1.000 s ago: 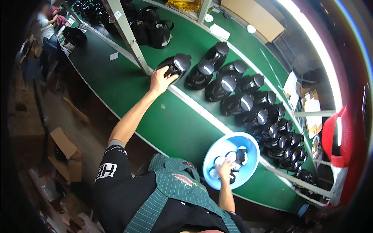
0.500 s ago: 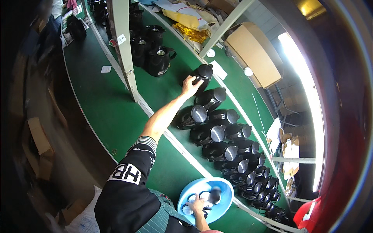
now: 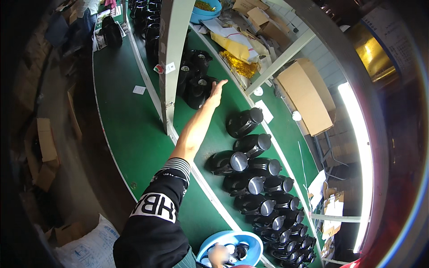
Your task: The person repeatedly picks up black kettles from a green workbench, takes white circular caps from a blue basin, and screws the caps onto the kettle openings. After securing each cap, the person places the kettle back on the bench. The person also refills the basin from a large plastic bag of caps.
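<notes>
My left hand (image 3: 216,94) is stretched out with its fingers extended and nothing in them. It is beside a black jug (image 3: 196,93) without a closed lid, and whether it touches the handle I cannot tell. To the right of this hand stands a black lidded jug (image 3: 243,122), the farthest of a group of similar jugs (image 3: 243,183) with flat round lids. My right hand (image 3: 219,254) is smeared by motion over a light blue basin (image 3: 258,248). Black and white round parts (image 3: 241,251) lie in the basin; what the fingers do is hidden by the blur.
A pale metal post (image 3: 172,67) rises from the green bench (image 3: 120,120) left of my left arm. More black jugs (image 3: 145,20) stand behind it. Gold tinsel (image 3: 240,64) and a cardboard box (image 3: 306,96) lie along the far side. A white sack (image 3: 89,243) is on the floor.
My left hand has let go of the farthest lidded jug and moved left to the jug without a lid. My right hand has moved within the basin. The whole view has shifted.
</notes>
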A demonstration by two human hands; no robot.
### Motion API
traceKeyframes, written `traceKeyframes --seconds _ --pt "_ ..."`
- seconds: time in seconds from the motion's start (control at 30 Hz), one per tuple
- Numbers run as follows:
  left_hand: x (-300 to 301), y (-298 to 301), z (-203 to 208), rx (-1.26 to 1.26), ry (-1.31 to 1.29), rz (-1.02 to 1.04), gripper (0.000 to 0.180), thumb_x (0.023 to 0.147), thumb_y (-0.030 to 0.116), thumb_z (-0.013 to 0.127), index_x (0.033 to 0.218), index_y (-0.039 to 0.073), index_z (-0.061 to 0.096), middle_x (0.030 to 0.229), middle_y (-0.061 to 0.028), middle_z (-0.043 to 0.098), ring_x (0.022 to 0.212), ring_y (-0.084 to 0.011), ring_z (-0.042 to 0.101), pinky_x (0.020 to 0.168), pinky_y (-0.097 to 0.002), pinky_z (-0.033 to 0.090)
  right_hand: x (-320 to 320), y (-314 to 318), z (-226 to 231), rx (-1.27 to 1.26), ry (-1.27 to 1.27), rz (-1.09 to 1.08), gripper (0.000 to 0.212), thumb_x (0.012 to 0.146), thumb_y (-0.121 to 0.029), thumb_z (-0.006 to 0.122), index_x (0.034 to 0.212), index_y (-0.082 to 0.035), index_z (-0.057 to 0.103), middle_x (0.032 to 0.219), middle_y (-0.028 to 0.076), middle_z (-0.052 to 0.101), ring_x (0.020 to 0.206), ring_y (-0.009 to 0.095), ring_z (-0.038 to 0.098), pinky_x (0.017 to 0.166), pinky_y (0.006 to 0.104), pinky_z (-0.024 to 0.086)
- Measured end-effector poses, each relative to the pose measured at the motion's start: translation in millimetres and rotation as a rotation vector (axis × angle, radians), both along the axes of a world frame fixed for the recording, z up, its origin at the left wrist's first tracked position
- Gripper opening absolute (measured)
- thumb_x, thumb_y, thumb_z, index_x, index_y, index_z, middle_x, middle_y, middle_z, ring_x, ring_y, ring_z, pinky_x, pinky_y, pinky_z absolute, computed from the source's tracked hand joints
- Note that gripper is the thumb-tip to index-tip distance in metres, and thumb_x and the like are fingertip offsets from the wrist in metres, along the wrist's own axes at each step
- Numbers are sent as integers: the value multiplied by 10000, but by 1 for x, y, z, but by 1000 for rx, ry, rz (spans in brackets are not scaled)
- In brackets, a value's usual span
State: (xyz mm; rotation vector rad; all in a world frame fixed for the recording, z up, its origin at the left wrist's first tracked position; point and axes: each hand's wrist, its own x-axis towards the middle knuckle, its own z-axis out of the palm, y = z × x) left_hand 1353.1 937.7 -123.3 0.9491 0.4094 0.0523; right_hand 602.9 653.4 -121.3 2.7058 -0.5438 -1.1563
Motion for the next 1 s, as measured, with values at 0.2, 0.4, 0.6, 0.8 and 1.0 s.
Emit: traceKeyframes --seconds 0.2,0.4,0.6,0.8,1.0 --pt "-69 22 -11 35 -269 259 381 857 299 787 1080 76 573 1092 -24 612 1012 -176 593 936 -370 495 -11 -25 -36 61 -22 18 767 739 -406 825 1315 24 558 1243 296 604 1226 486 558 1053 537 461" --pt "-233 20 20 441 -245 79 551 826 325 907 1125 -43 626 959 -86 681 902 -163 715 778 -293 587 -5 -4 30 -65 -308 -303 715 743 -453 832 1229 26 616 1169 239 657 1134 438 642 957 501 543" --pt "-408 66 133 1105 -318 -229 372 788 175 898 830 16 564 678 -110 638 595 -184 629 558 -356 509 53 -9 76 304 -945 -416 727 1061 -358 580 1571 80 304 1281 309 591 1163 428 613 1041 488 470" --pt "-473 61 180 1227 -576 -639 311 809 134 849 818 28 556 666 -165 643 599 -307 705 541 -390 498 164 93 153 908 -1150 -164 869 942 -240 724 1650 -104 238 1446 244 454 1305 423 517 1084 502 442" --pt "-514 44 193 1356 -723 -893 245 798 145 805 872 42 595 681 -167 660 658 -385 695 585 -459 532 172 115 163 829 -1068 181 955 870 -330 828 1613 -134 260 1364 296 420 1135 484 582 941 518 513"
